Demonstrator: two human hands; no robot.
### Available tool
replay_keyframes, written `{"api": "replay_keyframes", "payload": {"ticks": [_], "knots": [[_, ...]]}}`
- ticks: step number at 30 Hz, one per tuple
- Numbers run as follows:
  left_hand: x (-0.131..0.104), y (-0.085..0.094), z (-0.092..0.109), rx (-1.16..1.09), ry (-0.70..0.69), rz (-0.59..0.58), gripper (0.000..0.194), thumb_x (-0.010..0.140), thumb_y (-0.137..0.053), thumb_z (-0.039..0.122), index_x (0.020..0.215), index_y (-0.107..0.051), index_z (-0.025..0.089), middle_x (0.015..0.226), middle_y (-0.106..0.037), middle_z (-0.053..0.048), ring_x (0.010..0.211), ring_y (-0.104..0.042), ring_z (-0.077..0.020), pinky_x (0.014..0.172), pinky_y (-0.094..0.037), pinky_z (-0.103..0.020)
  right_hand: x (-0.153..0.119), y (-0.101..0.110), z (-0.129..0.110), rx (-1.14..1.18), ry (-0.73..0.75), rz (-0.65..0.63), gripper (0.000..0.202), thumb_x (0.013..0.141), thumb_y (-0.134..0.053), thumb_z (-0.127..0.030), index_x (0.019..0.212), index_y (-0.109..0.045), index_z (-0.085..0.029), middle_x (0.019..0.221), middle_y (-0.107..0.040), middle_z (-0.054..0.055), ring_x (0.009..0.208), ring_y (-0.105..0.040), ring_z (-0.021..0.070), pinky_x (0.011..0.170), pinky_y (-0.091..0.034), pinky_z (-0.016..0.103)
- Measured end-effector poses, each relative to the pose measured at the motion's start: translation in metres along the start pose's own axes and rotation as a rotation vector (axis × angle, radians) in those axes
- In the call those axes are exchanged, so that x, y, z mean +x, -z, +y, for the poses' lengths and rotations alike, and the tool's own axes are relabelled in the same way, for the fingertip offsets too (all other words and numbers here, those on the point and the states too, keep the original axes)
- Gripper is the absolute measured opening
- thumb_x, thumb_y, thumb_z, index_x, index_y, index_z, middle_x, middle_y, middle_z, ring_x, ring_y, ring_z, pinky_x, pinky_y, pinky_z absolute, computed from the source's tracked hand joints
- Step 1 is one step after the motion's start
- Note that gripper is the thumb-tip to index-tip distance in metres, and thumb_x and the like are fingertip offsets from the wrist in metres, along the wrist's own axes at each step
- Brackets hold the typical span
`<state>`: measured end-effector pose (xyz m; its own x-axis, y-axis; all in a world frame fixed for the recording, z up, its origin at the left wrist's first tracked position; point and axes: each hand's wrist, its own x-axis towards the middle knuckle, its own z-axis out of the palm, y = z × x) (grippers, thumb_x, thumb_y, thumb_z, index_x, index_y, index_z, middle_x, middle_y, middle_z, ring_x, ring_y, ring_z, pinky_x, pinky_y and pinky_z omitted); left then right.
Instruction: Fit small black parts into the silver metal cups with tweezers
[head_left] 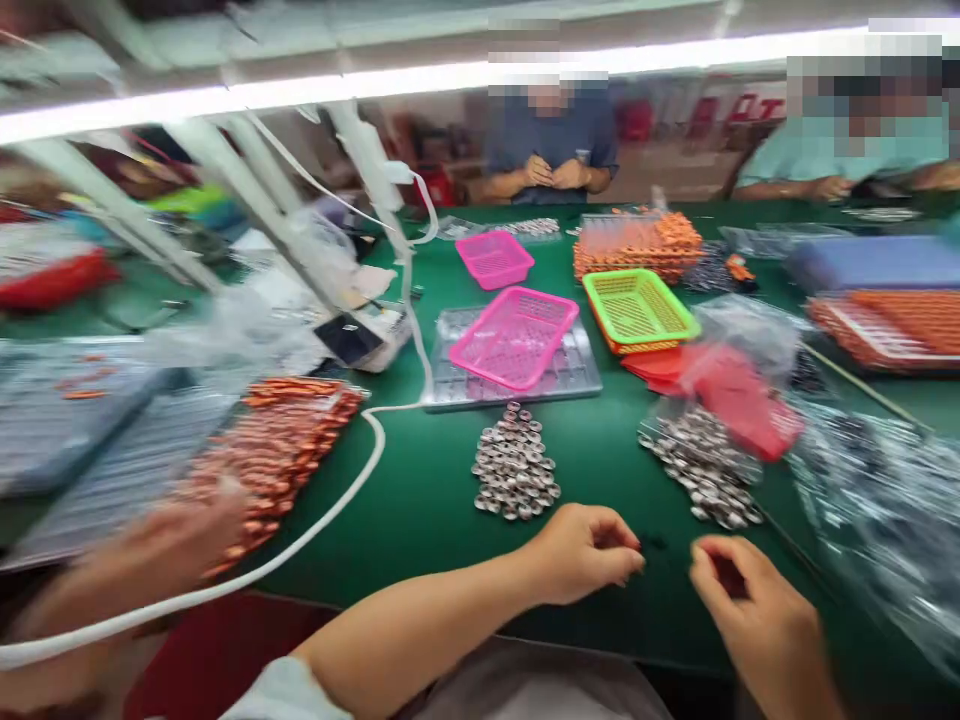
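Note:
My left hand (586,553) is held low over the green table, its fingers curled toward the thumb. Facing it, a short gap away, my right hand (761,610) has thumb and forefinger drawn into a pinch. Anything between the fingertips of either hand is too small or hidden to make out. Beyond my left hand lies a pile of small silvery metal rings (516,468). A second heap of silvery metal parts (709,475), spilling from a clear bag, is just past my right hand.
A pink basket (517,340) rests on a clear plastic tray (589,372); a green basket (641,308) stands beside it. A white cable (367,460) crosses the left side. At left, another person's blurred hand (202,525) is at orange parts (300,420). Plastic bags (885,510) lie right.

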<state>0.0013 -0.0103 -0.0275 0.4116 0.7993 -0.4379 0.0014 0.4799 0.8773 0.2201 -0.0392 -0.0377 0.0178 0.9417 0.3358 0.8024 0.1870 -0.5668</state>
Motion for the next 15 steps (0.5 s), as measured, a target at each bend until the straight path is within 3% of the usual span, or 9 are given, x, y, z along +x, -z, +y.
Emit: {"api": "replay_keyframes", "payload": {"ticks": [6,15], "knots": [[0.0,0.005,0.005,-0.023,-0.014,-0.063,0.019,0.069,-0.076,0.026,0.078,-0.064,0.014,0.063,-0.062,0.003,0.06,-0.058,-0.0115,0.06,-0.047,-0.023,0.018,0.004,-0.015,-0.051,-0.002,-0.158,0.016,0.092,-0.048,-0.028,0.082,-0.06,-0.023,0.076,-0.062,-0.001,0.064,-0.057,0.0133,0.066,-0.045,0.026],[0.007,0.001,-0.003,-0.065,0.027,-0.021,0.034,0.059,-0.082,0.037,0.075,-0.063,0.014,0.064,-0.064,0.002,0.053,-0.056,-0.01,0.057,-0.049,-0.026,0.022,-0.026,0.011,-0.277,0.081,-0.294,0.021,0.089,-0.044,-0.038,0.076,-0.057,-0.028,0.073,-0.063,-0.001,0.062,-0.062,0.0183,0.056,-0.04,0.03]]}}
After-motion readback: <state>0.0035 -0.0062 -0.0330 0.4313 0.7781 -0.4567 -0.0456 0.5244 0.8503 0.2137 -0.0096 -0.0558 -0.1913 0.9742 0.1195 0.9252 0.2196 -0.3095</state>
